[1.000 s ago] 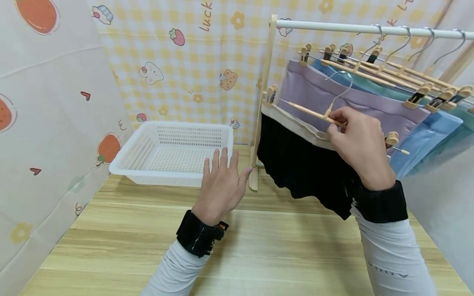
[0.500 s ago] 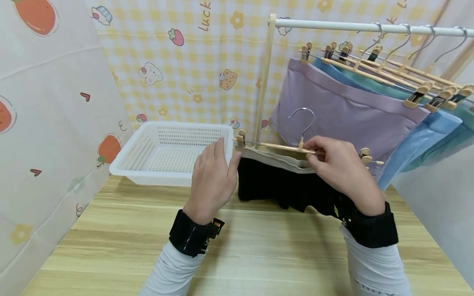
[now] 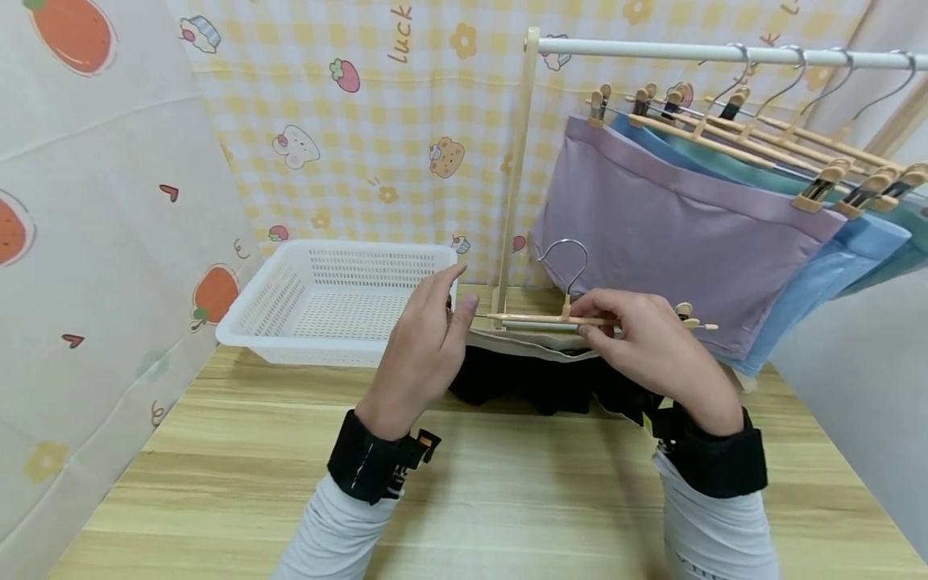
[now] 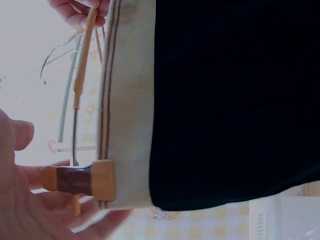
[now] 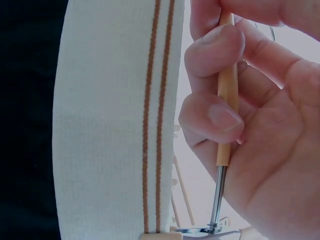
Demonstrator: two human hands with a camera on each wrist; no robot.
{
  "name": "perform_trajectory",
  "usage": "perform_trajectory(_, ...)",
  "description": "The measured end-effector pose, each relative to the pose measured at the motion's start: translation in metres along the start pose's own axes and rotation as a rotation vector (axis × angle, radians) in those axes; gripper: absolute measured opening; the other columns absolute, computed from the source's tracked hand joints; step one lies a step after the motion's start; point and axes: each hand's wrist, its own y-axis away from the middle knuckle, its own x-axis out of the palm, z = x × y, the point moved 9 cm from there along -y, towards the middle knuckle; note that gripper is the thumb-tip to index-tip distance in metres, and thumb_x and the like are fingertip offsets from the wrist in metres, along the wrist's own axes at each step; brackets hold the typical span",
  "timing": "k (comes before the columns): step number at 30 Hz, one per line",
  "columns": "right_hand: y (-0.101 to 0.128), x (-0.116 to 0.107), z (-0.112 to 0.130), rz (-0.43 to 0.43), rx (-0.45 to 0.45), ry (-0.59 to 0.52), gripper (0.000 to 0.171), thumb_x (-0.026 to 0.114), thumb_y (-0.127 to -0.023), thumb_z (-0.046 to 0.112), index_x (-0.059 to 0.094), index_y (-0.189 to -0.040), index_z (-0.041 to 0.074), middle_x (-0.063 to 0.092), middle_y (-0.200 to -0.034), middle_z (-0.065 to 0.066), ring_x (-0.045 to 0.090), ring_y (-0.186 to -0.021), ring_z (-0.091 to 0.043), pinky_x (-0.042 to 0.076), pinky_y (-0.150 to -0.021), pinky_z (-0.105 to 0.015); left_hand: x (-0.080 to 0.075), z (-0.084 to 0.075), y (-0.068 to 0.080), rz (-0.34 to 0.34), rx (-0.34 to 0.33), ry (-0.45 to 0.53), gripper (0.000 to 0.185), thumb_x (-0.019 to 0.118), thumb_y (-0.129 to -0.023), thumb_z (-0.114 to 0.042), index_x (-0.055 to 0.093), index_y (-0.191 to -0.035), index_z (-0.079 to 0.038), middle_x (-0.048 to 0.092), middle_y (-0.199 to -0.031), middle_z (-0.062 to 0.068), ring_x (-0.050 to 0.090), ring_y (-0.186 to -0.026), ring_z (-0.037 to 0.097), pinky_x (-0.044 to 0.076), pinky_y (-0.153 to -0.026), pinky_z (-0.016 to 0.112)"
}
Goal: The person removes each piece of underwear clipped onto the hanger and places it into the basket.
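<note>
The black garment [image 3: 544, 383] hangs between the two hands, its pale waistband clipped to a hanger [image 3: 532, 319] that is off the rail [image 3: 638, 50] beyond the right hand [image 3: 645, 342]. So clipping holds at the left end at least, while neither hanging up nor unclipping is done; either seems possible from here. Purple and blue garments [image 3: 674, 193] hang beyond the right hand, and a white basket [image 3: 312, 346] sits beyond the left hand [image 3: 420, 354].

The right hand grips the hanger's bar, fingers curled round it. The left reaches forward, fingers extended behind the clip [image 4: 102, 181], thumb apart (no pinch shows; contact is hard to tell).
</note>
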Motion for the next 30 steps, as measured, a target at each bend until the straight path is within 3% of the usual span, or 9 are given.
perform_trajectory(5,0.002,0.001,0.004,0.005,-0.024,-0.006,0.017,0.07,-0.104,0.012,0.081,-0.115,0.018,0.081,-0.107,0.003,0.07,-0.089,-0.011,0.055,-0.077,-0.031,-0.004,-0.012,0.002,-0.049,0.129,-0.005,0.047,0.045,-0.118,-0.031,0.056,-0.152,-0.001,0.066,-0.143,0.016,0.065,-0.13,0.03,0.058,-0.105,0.049)
perform_trajectory(8,0.002,0.0,0.006,-0.004,-0.04,-0.009,0.017,0.07,-0.104,0.011,0.081,-0.115,0.018,0.08,-0.106,0.003,0.068,-0.087,-0.011,0.054,-0.075,-0.03,-0.007,-0.017,0.002,-0.08,0.183,-0.016,0.042,0.049,-0.116,-0.027,0.059,-0.148,0.0,0.07,-0.138,0.016,0.068,-0.126,0.03,0.059,-0.102,0.047)
perform_trajectory(13,0.002,-0.003,0.008,-0.033,-0.062,-0.006,0.018,0.07,-0.102,0.009,0.082,-0.113,0.017,0.08,-0.103,0.004,0.065,-0.084,-0.01,0.053,-0.075,-0.029,-0.012,-0.016,0.001,-0.08,0.22,-0.024,0.036,0.056,-0.114,-0.02,0.063,-0.143,0.0,0.073,-0.122,0.014,0.072,-0.108,0.025,0.061,-0.082,0.037)
perform_trajectory(17,0.0,-0.005,0.007,-0.053,-0.076,-0.002,0.016,0.072,-0.102,0.01,0.082,-0.112,0.017,0.078,-0.098,0.006,0.063,-0.082,-0.009,0.051,-0.073,-0.028,-0.017,-0.009,-0.001,-0.052,0.191,-0.003,0.033,0.061,-0.111,-0.015,0.065,-0.14,-0.001,0.073,-0.111,0.011,0.069,-0.095,0.022,0.056,-0.075,0.034)
perform_trajectory(23,-0.001,-0.007,0.003,-0.058,-0.067,-0.006,0.013,0.074,-0.103,0.013,0.082,-0.112,0.017,0.078,-0.097,0.005,0.063,-0.08,-0.009,0.047,-0.07,-0.025,-0.026,0.005,-0.004,0.002,0.093,0.04,0.034,0.07,-0.107,-0.021,0.069,-0.136,-0.003,0.077,-0.118,0.012,0.074,-0.103,0.025,0.059,-0.082,0.04)
perform_trajectory(30,-0.004,-0.006,-0.005,-0.038,-0.034,-0.037,0.013,0.073,-0.103,0.013,0.082,-0.113,0.016,0.08,-0.102,0.002,0.062,-0.079,-0.011,0.046,-0.069,-0.024,-0.031,0.016,-0.006,0.048,0.011,0.138,0.031,0.075,-0.104,-0.022,0.073,-0.131,-0.008,0.081,-0.112,0.008,0.078,-0.097,0.023,0.058,-0.084,0.04)
